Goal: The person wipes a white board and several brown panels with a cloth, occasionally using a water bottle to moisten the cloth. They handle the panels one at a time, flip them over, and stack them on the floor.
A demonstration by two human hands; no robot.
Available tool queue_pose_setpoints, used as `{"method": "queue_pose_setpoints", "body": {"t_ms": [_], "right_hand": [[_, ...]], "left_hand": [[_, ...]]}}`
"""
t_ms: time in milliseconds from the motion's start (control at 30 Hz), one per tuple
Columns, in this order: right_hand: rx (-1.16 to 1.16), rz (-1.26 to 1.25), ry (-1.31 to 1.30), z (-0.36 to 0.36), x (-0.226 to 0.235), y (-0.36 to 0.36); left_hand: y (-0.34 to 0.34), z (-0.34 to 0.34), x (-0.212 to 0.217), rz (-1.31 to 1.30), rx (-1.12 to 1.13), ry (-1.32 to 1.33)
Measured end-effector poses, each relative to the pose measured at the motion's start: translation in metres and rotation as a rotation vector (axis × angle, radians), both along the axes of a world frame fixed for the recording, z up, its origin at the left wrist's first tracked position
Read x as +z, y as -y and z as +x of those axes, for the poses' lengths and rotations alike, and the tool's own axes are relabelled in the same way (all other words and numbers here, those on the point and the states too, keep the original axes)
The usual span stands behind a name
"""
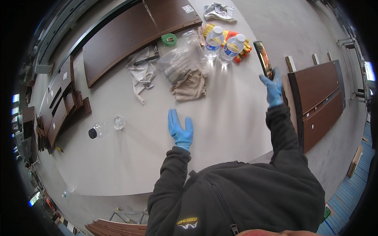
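My left hand [180, 129], in a blue glove, rests over the pale table [145, 161] with its fingers stretched out and nothing in it. Out to the right, my right hand [273, 88], gloved in blue too, grips the lower end of a smartphone [264, 59] that stands tilted above the table's right edge. Just beyond my left hand lies a crumpled beige cloth [189, 86]. Behind that cloth is a heap of clear plastic bags [178, 59]. Two clear water bottles, one [214, 41] left of the other [232, 48], stand between the bags and the phone.
Brown panels [130, 39] lie at the back, with more stacked left [65, 110] and right [321, 106]. Yellow-orange gloves [245, 48] lie behind the bottles. Also on the table are green tape [169, 39], a white rag [139, 74], a black-capped bottle [97, 131] and a clear cup [119, 123].
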State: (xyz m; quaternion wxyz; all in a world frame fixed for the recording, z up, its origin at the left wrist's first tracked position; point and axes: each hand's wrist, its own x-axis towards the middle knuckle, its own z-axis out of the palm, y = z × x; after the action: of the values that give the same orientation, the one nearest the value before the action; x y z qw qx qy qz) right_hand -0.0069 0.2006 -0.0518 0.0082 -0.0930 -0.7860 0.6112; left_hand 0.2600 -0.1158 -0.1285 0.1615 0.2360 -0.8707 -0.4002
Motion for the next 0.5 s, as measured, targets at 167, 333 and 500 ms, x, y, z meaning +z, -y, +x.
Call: {"method": "queue_pose_setpoints", "body": {"t_ms": [167, 333, 500], "right_hand": [[0.123, 0.324, -0.258, -0.106, -0.050, 0.032], [0.256, 0.746, -0.407, -0.160, -0.071, 0.086], [0.419, 0.797, -0.363, -0.175, -0.076, 0.108]], "left_hand": [[0.009, 0.026, -0.028, -0.421, -0.228, 0.126], [0.011, 0.024, -0.032, -0.425, -0.231, 0.143], [0.012, 0.023, -0.030, -0.408, -0.236, 0.188]]}}
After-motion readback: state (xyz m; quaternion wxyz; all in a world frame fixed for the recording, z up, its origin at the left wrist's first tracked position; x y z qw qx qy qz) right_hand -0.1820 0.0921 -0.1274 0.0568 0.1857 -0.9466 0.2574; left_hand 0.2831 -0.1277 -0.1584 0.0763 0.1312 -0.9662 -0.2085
